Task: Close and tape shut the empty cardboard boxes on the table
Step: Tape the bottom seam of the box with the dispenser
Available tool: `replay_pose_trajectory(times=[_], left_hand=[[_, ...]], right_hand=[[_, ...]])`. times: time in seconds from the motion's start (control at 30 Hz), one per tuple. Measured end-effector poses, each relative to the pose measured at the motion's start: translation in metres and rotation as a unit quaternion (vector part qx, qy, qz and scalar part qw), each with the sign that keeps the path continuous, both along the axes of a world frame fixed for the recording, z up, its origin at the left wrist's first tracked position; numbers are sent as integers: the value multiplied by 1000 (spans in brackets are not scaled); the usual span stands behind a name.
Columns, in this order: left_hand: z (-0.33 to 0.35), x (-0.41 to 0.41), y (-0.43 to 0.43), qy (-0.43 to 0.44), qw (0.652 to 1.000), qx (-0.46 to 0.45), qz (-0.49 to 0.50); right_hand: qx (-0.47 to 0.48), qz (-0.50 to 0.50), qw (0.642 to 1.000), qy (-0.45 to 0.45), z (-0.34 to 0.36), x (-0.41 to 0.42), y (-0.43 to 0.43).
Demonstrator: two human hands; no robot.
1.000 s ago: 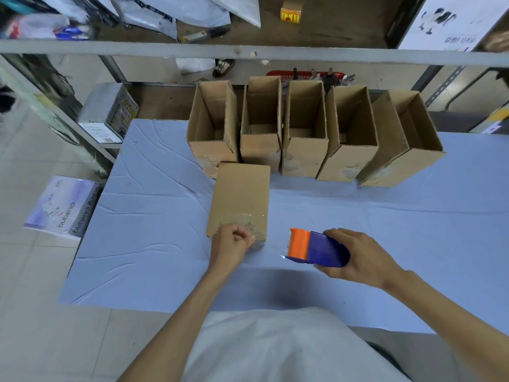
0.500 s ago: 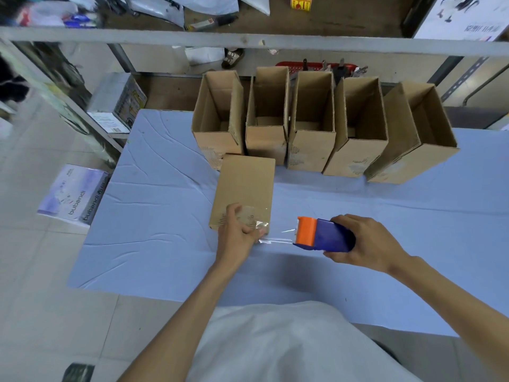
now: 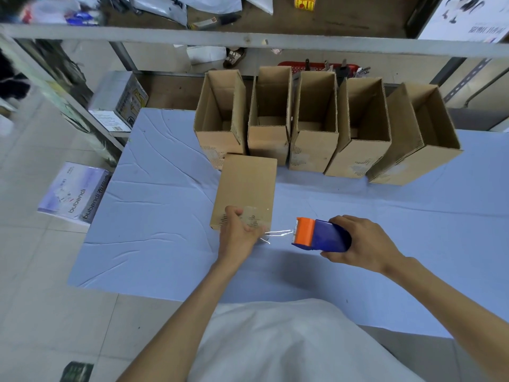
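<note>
Tape was going onto one closed box lying on the tabletop; the five open boxes standing behind it were, by the look of it, yet to be shut. Fingers of the left hand curled over its near end, pinning the tape; those of the right hand gripped the tape dispenser.

This looks like the packing room of a small warehouse: a metal shelf carries plastic mailing bags, open cardboard boxes stand in a row on the blue-covered bench, and printed product cartons lie on the tiled floor.
</note>
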State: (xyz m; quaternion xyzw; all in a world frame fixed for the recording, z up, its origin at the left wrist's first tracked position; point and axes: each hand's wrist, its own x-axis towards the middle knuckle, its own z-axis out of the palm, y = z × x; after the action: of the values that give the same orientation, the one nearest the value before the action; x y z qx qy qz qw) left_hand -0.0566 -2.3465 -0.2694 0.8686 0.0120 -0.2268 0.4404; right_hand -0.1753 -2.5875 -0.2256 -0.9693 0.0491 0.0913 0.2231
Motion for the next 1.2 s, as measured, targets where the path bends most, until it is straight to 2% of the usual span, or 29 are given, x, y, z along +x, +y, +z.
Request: replay_pose_trajectory(times=[0.8,1.2], left_hand=[[0,-2,2,-7,1000,-2,7],[8,-6,-2,-24,999,45,-6]], right_hand=[[3,-8,1000,6,-10,-3,4],[0,-3,1000,18,-13,-2,6]])
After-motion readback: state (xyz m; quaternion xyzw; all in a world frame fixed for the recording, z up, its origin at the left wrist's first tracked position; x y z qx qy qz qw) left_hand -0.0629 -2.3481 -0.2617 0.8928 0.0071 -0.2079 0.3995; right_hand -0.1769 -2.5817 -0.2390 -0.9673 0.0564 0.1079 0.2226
